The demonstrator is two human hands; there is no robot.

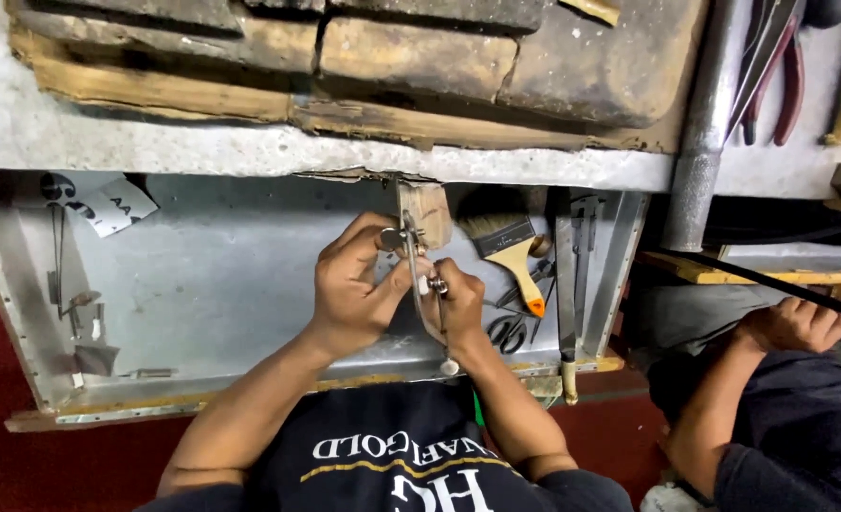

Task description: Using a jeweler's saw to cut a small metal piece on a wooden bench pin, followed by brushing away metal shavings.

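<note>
Left hand point(349, 284) is curled almost shut, thumb and fingertips pinching a small metal piece point(391, 239) against the wooden bench pin point(427, 212) that juts from the front edge of the grey surface point(250, 150). What the piece is, I can't tell (too small, mostly hidden by fingers).

Right hand point(454, 303) is closed in a fist around a thin metal tool, probably a jeweller's saw frame point(411, 258). Its long axis runs near vertical in the view: top end at the pin beside the pinched piece, lower end toward the body, with a slim rod ending in a small round knob point(449, 366) below the fist.

Handling, my judgement: frame is light and stiff but thin, any blade in it would be fragile; best held low on the shank, as it is now. The pinched piece looks tiny, hard and slippery, so it needs a fingertip grip braced on the pin.

Below both hands is the metal catch tray point(212, 284) under the surface. Tray's left side: a paper scrap point(115, 204) and small bits. Right of the hands: a flat paintbrush point(508, 245) with orange-tipped handle, scissors point(508, 332), a long file point(566, 284).

Far right: a steel pipe point(703, 133), red-handled pliers point(783, 76), and another person's hand point(795, 324) resting on dark cloth, well apart.
</note>
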